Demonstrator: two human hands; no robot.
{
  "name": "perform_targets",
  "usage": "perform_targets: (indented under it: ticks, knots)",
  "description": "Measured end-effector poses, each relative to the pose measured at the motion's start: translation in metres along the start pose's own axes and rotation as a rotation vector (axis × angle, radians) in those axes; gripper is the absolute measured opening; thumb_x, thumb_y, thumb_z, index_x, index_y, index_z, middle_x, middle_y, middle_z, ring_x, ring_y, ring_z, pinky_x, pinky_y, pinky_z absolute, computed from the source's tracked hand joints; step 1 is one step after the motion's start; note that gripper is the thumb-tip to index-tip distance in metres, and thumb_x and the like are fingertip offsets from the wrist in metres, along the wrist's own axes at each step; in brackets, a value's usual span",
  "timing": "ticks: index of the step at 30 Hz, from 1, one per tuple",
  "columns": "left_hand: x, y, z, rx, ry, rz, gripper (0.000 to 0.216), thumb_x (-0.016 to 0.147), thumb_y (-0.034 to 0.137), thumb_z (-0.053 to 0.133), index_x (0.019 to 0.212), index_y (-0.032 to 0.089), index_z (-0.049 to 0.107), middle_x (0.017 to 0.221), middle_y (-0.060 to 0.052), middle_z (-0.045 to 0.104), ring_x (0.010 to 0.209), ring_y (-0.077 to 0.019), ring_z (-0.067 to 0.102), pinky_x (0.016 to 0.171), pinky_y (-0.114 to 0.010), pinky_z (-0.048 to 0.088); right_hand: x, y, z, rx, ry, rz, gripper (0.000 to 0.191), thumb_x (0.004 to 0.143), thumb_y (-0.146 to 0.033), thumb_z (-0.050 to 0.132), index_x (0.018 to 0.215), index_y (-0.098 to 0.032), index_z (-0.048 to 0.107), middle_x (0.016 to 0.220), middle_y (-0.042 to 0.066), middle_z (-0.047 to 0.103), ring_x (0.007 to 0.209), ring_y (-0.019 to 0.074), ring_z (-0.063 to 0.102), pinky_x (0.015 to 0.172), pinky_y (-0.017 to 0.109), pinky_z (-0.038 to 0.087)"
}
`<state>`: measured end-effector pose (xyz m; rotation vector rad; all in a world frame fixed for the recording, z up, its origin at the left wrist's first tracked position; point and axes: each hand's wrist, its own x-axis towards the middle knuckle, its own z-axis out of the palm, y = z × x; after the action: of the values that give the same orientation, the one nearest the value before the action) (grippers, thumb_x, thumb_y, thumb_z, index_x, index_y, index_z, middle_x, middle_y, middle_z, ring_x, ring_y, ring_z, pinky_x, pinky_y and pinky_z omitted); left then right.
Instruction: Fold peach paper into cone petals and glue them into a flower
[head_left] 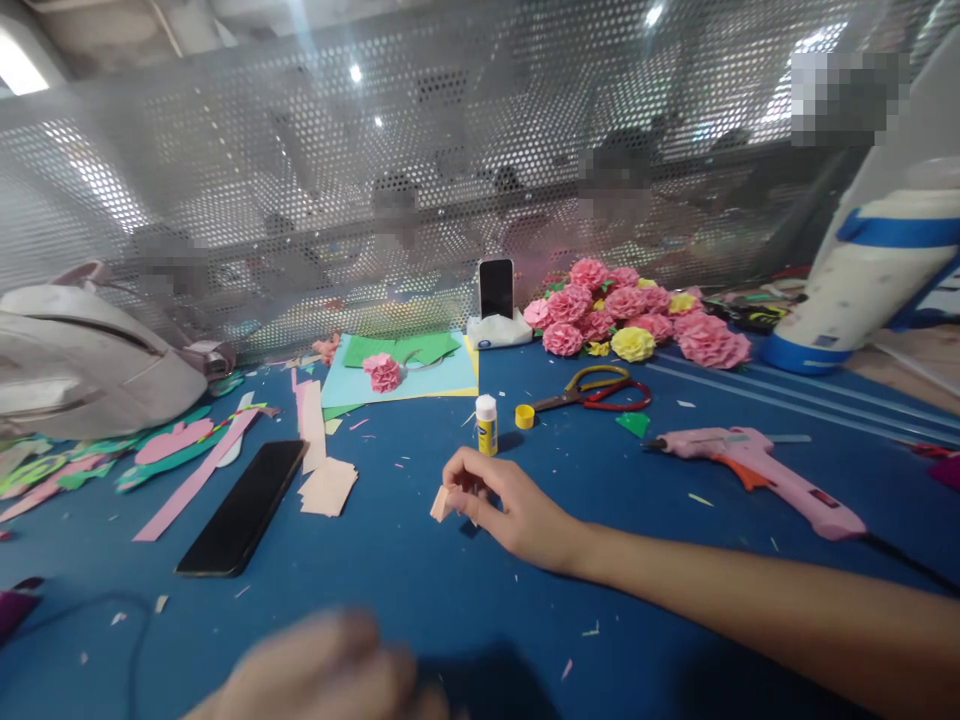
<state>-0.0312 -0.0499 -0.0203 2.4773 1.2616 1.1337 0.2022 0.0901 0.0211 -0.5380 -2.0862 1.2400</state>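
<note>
My right hand (510, 510) rests on the blue table (420, 580) with its fingers pinched on a small folded piece of peach paper (441, 502). An uncapped glue stick (487, 424) stands just beyond it, and its yellow cap (524, 416) lies beside it. My left hand (322, 675) is at the bottom edge, close to the camera and blurred; its fingers do not show clearly. A stack of peach paper squares (328, 486) lies to the left of my right hand.
A black phone (244, 520) lies flat at left, near paper strips and a pale bag (90, 355). Scissors (596, 390), a pink glue gun (757, 475), a heap of paper flowers (637, 320), a propped phone (496, 290), coloured sheets and a large glue bottle (855, 280) stand farther back.
</note>
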Motion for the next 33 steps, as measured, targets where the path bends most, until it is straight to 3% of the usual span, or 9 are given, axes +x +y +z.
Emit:
perform_targets:
  ticks: [3, 4, 8, 12, 15, 18, 29, 33]
  knots:
    - [0.068, -0.01, -0.007, -0.068, -0.037, -0.171, 0.02, 0.095, 0.028, 0.051, 0.087, 0.029, 0.069, 0.072, -0.001, 0.068, 0.066, -0.0201, 0.062, 0.064, -0.033, 0.05, 0.0, 0.002, 0.0, 0.004, 0.033, 0.003, 0.018, 0.099, -0.035, 0.049, 0.09, -0.02, 0.049, 0.089, 0.002, 0.07, 0.072, 0.0127, 0.058, 0.061, 0.024, 0.042]
    - [0.087, -0.014, -0.007, -0.13, -0.044, -0.304, 0.025, 0.097, 0.028, 0.047, 0.082, 0.024, 0.067, 0.065, 0.0, 0.065, 0.06, -0.0176, 0.06, 0.061, -0.031, 0.048, 0.0, 0.003, 0.0, -0.002, 0.045, 0.004, 0.019, 0.099, -0.036, 0.05, 0.091, -0.02, 0.049, 0.088, 0.002, 0.069, 0.072, 0.013, 0.058, 0.061, 0.024, 0.042]
    - [0.124, -0.031, 0.008, -0.483, -0.053, -0.54, 0.033, 0.097, 0.037, 0.042, 0.078, 0.017, 0.06, 0.057, 0.001, 0.056, 0.051, -0.0129, 0.051, 0.054, -0.024, 0.041, 0.001, 0.005, -0.001, -0.038, 0.098, 0.009, 0.018, 0.098, -0.036, 0.05, 0.092, -0.02, 0.051, 0.084, 0.001, 0.064, 0.07, 0.0124, 0.056, 0.06, 0.024, 0.042]
    - [0.12, -0.035, 0.025, -0.549, -0.078, -0.517, 0.031, 0.097, 0.037, 0.043, 0.081, 0.016, 0.06, 0.061, 0.001, 0.056, 0.053, -0.0114, 0.048, 0.054, -0.023, 0.039, 0.003, 0.005, -0.001, -0.049, 0.159, 0.014, 0.017, 0.098, -0.035, 0.05, 0.09, -0.02, 0.051, 0.081, 0.0, 0.061, 0.067, 0.0116, 0.054, 0.06, 0.024, 0.041]
    - [0.116, -0.032, 0.03, -0.607, -0.021, -0.458, 0.015, 0.093, 0.029, 0.05, 0.089, 0.017, 0.058, 0.076, 0.001, 0.057, 0.064, -0.0114, 0.052, 0.06, -0.022, 0.041, 0.003, 0.006, -0.001, -0.031, 0.17, 0.027, 0.018, 0.098, -0.035, 0.049, 0.09, -0.02, 0.05, 0.081, 0.0, 0.061, 0.067, 0.0113, 0.054, 0.059, 0.024, 0.041]
    - [0.115, -0.032, 0.03, -0.657, 0.031, -0.435, 0.007, 0.089, 0.022, 0.053, 0.084, 0.018, 0.052, 0.077, 0.002, 0.054, 0.067, -0.0108, 0.051, 0.062, -0.021, 0.041, 0.003, 0.006, -0.001, -0.024, 0.165, 0.036, 0.018, 0.098, -0.036, 0.05, 0.091, -0.019, 0.051, 0.081, -0.001, 0.059, 0.065, 0.0103, 0.052, 0.058, 0.024, 0.041]
    - [0.109, -0.034, 0.025, -0.617, 0.029, -0.551, 0.021, 0.088, 0.025, 0.049, 0.068, 0.017, 0.049, 0.058, 0.005, 0.044, 0.055, -0.0096, 0.042, 0.056, -0.021, 0.034, 0.006, 0.007, -0.003, -0.023, 0.118, 0.08, 0.02, 0.098, -0.037, 0.049, 0.091, -0.019, 0.052, 0.082, 0.0, 0.059, 0.067, 0.0115, 0.052, 0.06, 0.024, 0.043]
    - [0.11, -0.028, 0.025, -0.652, -0.049, -0.524, 0.027, 0.094, 0.037, 0.048, 0.083, 0.015, 0.058, 0.064, 0.003, 0.051, 0.056, -0.0104, 0.046, 0.057, -0.021, 0.037, 0.007, 0.007, -0.003, -0.039, 0.114, 0.086, 0.022, 0.097, -0.039, 0.051, 0.089, -0.019, 0.053, 0.078, -0.001, 0.057, 0.066, 0.0115, 0.051, 0.058, 0.024, 0.04]
